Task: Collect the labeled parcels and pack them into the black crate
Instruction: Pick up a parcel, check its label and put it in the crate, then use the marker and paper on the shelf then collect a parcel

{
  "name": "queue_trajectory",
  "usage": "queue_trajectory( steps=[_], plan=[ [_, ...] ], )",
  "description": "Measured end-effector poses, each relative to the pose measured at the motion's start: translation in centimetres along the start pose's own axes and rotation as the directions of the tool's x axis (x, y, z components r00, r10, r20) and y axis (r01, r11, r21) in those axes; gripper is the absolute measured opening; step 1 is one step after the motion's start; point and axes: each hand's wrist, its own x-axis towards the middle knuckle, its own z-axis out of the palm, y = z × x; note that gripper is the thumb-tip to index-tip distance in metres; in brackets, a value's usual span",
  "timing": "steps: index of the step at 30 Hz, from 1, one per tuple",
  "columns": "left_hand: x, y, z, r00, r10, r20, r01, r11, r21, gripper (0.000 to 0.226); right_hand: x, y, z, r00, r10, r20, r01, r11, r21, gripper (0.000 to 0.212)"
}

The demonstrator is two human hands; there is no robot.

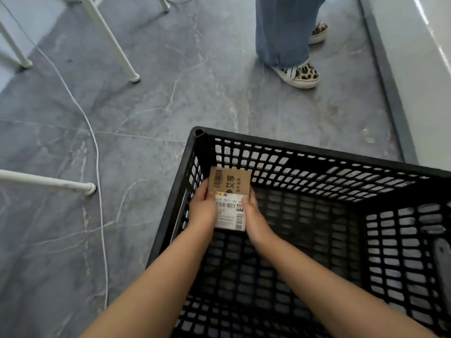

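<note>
- The left hand (203,203) and the right hand (255,213) hold the parcel (230,187) between them, a little left of the middle of the frame. Each hand grips one long side with the fingers curled over the edge, so both are clamped on it.
- The parcel is a small brown cardboard box with a white shipping label (230,214) on its near half. It is inside the black crate (317,153), close to the far left corner. Whether it already touches the bottom cannot be told.
- By its size and material, the parcel is probably light and rather stiff, with a dry surface that does not slip easily. The two side edges seem a good place to take it, while hard pressure on the flat top could dent the cardboard.
- The crate fills the lower right of the frame, and its walls and bottom are an open grid. Its left wall stands just beside the left hand, so those fingers probably have little room when they let go.
- Outside the crate there is a grey marbled floor (146,106). A white cable (97,154) runs down the left side, and white furniture legs (109,37) stand in the upper left.
- At the top right, another person's legs (283,28) in blue jeans and leopard-pattern shoes (301,74) stand well apart from the crate and do not block it.
</note>
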Motion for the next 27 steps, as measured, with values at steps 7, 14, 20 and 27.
queue_trajectory(
  steps=[7,14,20,27],
  plan=[
    [0.1,-1.0,-0.1,0.961,0.262,0.093,-0.275,0.854,0.442,0.042,0.6,1.4,0.3,1.000,0.012,0.000,-0.012,0.997,-0.081,0.049],
    [-4.8,2.8,0.4,0.932,0.339,0.130,-0.354,0.773,0.526,0.046,-4.6,-7.2,-0.4,0.994,0.042,-0.105,-0.065,0.971,-0.232,0.058],
    [-17.6,21.3,-2.3,0.875,0.407,0.261,-0.453,0.879,0.147,0.024,-16.3,-27.6,2.6,0.973,-0.225,-0.042,0.200,0.926,-0.321,0.029],
    [-35.8,44.0,-7.7,0.733,0.511,0.449,-0.637,0.747,0.190,0.022,-34.7,-52.3,3.9,0.933,-0.356,-0.056,0.274,0.802,-0.530,0.030]
  ],
)
